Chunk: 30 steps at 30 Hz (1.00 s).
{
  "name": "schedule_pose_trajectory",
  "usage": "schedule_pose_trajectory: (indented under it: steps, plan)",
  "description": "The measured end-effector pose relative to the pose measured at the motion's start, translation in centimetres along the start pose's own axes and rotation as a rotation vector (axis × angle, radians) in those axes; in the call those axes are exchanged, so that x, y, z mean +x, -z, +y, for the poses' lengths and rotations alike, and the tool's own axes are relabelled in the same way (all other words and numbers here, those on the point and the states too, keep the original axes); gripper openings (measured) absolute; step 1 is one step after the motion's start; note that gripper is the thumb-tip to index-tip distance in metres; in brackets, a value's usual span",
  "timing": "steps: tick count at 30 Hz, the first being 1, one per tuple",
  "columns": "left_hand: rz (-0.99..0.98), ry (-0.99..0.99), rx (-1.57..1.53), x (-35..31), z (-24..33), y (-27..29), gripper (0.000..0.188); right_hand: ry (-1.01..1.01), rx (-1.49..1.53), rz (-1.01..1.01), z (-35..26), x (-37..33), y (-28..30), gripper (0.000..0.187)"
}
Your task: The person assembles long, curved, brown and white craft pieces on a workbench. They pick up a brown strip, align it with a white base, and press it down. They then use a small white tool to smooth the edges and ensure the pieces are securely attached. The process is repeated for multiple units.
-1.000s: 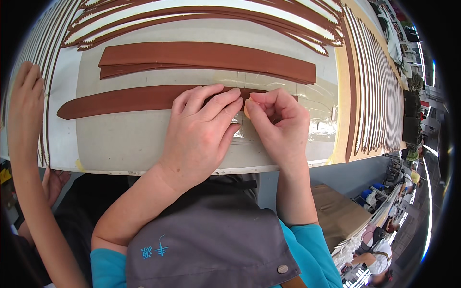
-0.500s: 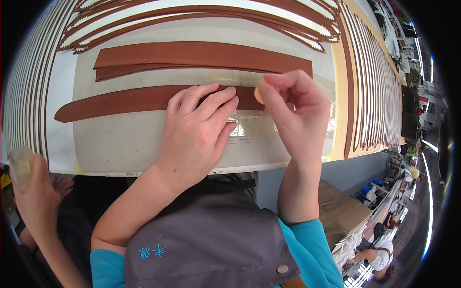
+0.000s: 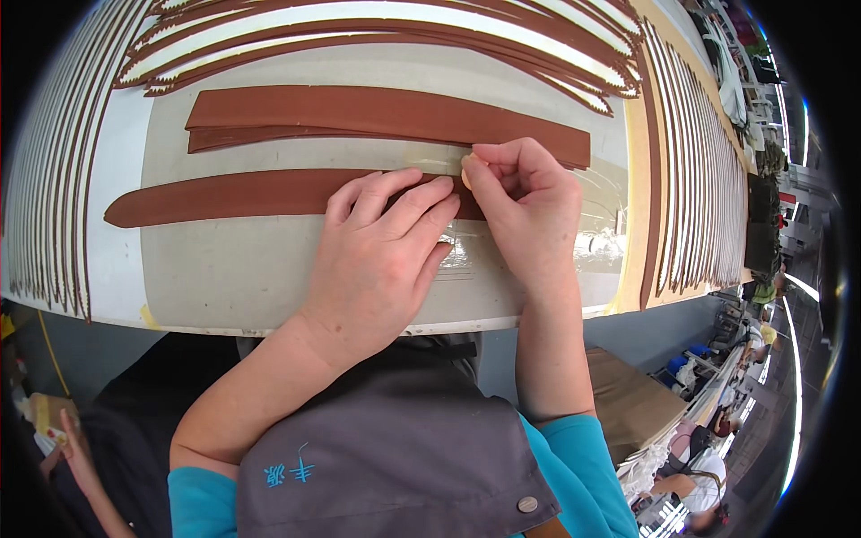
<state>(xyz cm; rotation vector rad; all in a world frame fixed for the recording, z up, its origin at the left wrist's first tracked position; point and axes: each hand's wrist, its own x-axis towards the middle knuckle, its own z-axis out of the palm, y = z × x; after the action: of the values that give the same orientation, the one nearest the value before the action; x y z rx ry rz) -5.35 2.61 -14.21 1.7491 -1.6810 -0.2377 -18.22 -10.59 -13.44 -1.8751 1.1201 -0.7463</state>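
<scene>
A long brown strip (image 3: 233,197), leather-like with a rounded left end, lies across the table in front of me. My left hand (image 3: 372,247) rests palm down on it, fingers stretched out and pressing near its right part. Just right of those fingertips, my right hand (image 3: 529,211) pinches a small pale, rounded piece (image 3: 465,170) between thumb and fingers, over the strip's right end. Most of that piece is hidden, so I cannot tell its kind. Beyond both hands lies a small stack of brown strips (image 3: 377,112) with a square left end.
Brown-and-white pieces with jagged ends (image 3: 386,40) are spread at the back. Rows of thin strips stand at the left (image 3: 54,170) and right (image 3: 704,170). The table's front edge (image 3: 206,329) runs before my body. Another person's hand (image 3: 76,448) shows at lower left.
My right hand has moved left and slightly down with the pale piece, closer to my left hand. The other person's hand has moved down and away from the table.
</scene>
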Motion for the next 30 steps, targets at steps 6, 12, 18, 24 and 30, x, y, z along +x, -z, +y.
schedule_pose_trajectory:
  steps: [6, 12, 18, 24, 30]
  plan:
    - [-0.001, 0.0, -0.008, 0.1, 0.0, 0.0, 0.044, 0.024, -0.059, 0.001, -0.2, 0.0, -0.2, 0.007]
    - [-0.005, -0.002, -0.01, 0.1, -0.1, 0.1, 0.043, -0.129, 0.183, 0.029, -0.7, -0.7, 1.1, 0.007]
    - [0.007, 0.001, -0.026, 0.0, -0.1, -0.1, 0.043, 0.01, 0.086, -0.004, 0.0, -3.8, 1.0, 0.008]
    - [0.003, 0.0, -0.023, -0.1, -0.2, -0.1, 0.044, 0.062, -0.006, 0.001, 0.2, -3.9, 0.3, 0.007]
    - [0.006, -0.002, -0.022, 0.0, -0.3, -0.1, 0.044, 0.079, -0.147, -0.044, -0.3, -3.9, 0.4, 0.008]
